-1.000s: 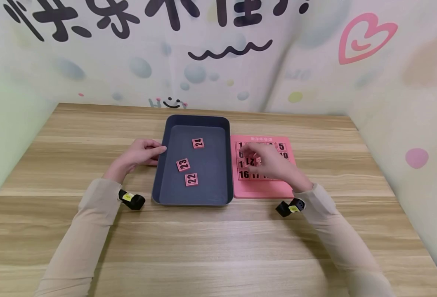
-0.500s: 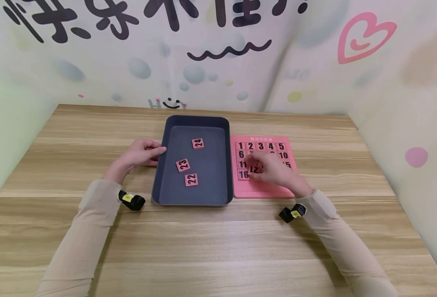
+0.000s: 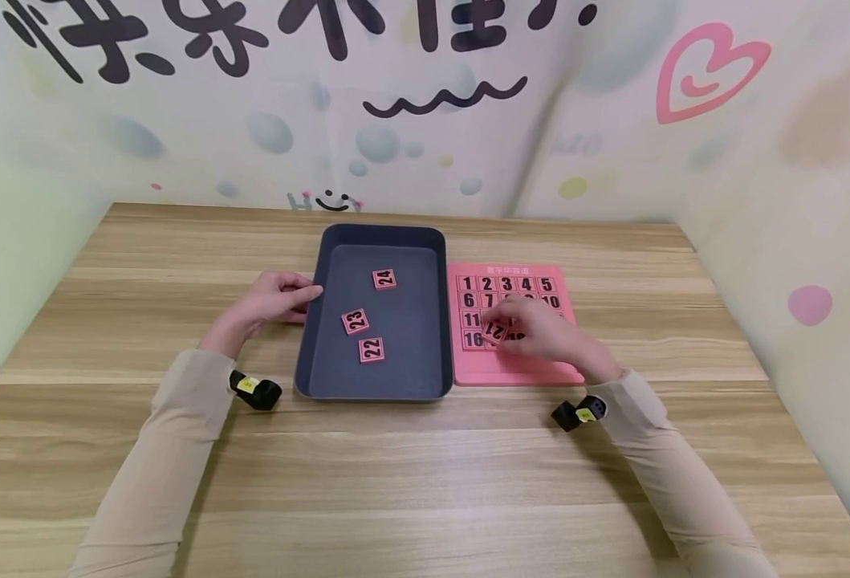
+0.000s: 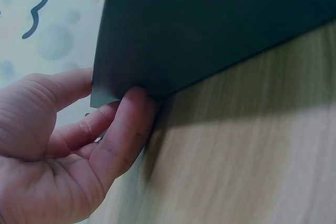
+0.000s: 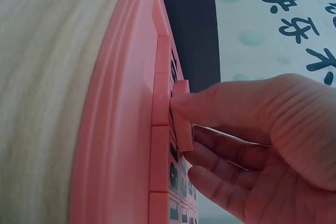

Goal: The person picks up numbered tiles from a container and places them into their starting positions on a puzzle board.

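My right hand pinches a pink number tile, marked 21, between thumb and fingers. The tile is turned askew just over the lower rows of the pink number board; in the right wrist view its edge leans close to the seated tiles. Part of the board lies hidden under this hand. At the left, my left hand holds the dark blue tray by its left side, thumb at the rim and fingers against the outer wall.
Loose tiles 24, 23 and 22 lie apart in the tray, which stands right beside the board. Both rest on a wooden table, with a printed wall behind.
My right hand has moved nearer and slightly right over the board with tile 21, uncovering the top row. The left hand and the tray stay put.
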A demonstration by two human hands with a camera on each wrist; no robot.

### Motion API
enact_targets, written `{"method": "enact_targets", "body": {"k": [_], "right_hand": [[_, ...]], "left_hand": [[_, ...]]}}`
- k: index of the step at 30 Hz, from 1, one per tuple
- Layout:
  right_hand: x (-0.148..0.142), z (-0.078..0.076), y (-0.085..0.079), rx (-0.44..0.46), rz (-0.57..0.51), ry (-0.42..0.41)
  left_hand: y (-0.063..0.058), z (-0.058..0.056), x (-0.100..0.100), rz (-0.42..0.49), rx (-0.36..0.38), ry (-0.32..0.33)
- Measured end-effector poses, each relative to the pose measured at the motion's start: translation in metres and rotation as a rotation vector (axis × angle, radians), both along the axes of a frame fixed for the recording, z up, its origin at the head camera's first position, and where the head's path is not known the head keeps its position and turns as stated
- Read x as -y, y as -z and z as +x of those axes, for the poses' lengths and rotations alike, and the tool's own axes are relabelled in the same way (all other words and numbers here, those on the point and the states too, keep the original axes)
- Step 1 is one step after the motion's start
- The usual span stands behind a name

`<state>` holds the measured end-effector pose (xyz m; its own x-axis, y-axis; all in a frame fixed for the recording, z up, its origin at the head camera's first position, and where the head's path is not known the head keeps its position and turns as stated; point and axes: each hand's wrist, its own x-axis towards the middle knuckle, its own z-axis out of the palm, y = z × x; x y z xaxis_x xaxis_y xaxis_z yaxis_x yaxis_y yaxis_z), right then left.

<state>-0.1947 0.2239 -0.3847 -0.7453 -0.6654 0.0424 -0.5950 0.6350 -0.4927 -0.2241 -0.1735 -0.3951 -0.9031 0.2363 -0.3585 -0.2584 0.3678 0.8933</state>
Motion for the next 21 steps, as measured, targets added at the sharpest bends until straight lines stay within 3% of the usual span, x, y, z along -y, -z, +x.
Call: {"method": "enact_targets", "body": {"k": [12,21], "right_hand": [[-0.0002,-0.0008,0.0028,0.046,0.002,0.135],[0.0002,0.0022,0.0031,0.035,0.063,0.222]], "left_hand": [[-0.0010,0.0007,-0.0004,-0.008,0.001,-0.002],[-0.0007,0.0006,-0.0006,-0.009,-0.001,-0.002]]}}
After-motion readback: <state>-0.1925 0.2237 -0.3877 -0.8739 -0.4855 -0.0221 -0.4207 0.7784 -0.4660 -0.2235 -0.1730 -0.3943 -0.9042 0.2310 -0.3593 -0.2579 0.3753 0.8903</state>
